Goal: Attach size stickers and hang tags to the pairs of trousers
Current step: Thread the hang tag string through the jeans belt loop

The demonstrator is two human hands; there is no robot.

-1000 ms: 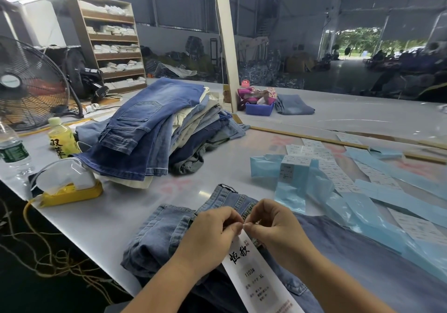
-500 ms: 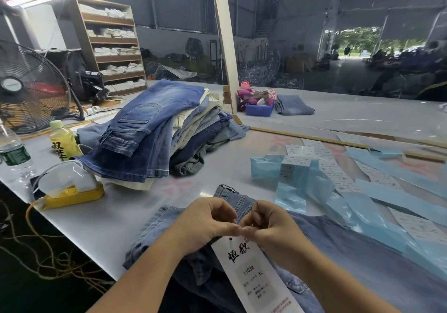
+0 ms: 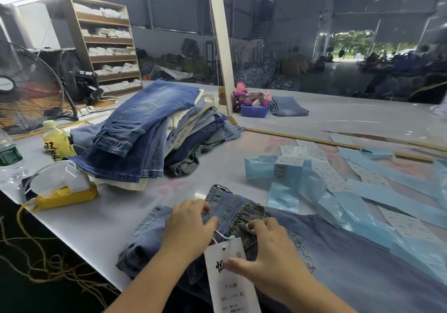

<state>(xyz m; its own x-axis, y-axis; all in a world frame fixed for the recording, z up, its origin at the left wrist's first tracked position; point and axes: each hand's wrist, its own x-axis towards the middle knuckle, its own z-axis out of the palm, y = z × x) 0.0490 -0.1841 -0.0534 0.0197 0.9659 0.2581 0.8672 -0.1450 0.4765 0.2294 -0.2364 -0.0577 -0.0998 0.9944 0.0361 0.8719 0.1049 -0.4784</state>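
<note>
My hands have parted from the pinch at the tag's string. The left hand (image 3: 191, 228) now presses relaxed on the trousers (image 3: 232, 213) at the desk's near edge; the right hand (image 3: 268, 252) lies open-fingered, thumb on the hang tag (image 3: 229, 276). I judge the tag tied; the size sticker is next.

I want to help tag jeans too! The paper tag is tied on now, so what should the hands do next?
Probably lay the hang tag flat and reach for a size sticker. Its string already loops into the jeans waistband, and both hands, left and right, rest there.
</note>
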